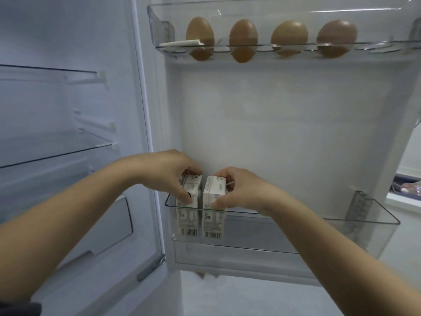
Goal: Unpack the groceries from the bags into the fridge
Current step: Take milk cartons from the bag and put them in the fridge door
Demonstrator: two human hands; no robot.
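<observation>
Two small white milk cartons stand side by side at the left end of the clear lower door bin [341, 222]. My left hand [168, 172] grips the left carton [190, 215] from above. The right carton [211, 201] is gripped by my right hand [241, 190], thumb on its front face and fingers over its top. The cartons touch or nearly touch each other. Barcodes show through the bin's front wall.
Several brown eggs [243, 39] sit in the clear upper door shelf [296, 10], with a white slip beside the leftmost. Glass shelves [57, 153] and a drawer [118, 224] lie in the fridge interior at left. The rest of the lower bin extends right.
</observation>
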